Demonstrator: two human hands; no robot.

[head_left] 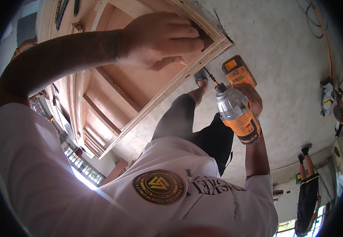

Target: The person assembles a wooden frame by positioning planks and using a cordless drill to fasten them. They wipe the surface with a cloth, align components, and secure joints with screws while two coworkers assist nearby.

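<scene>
My left hand [161, 39] lies at the corner of a plywood frame [159, 93], its fingers curled and the thumb tucked below. Whatever may be inside those fingers is hidden. My right hand [250, 94] grips the handle of an orange and grey cordless impact driver [238, 114]. The driver's orange and black battery [238, 71] shows beyond that hand. A long thin bit [209, 74] runs from the chuck toward the frame's outer edge, close to the corner; I cannot tell whether its tip touches the wood.
Wooden crosspieces [118, 91] span the inside of the frame. Dark tools [61, 14] lie on the panel at the upper left. Another person's hand [30, 42] is at the far left. Someone else stands in dark clothes [307, 197] at the lower right. Tools and a cord [329, 98] lie on the right.
</scene>
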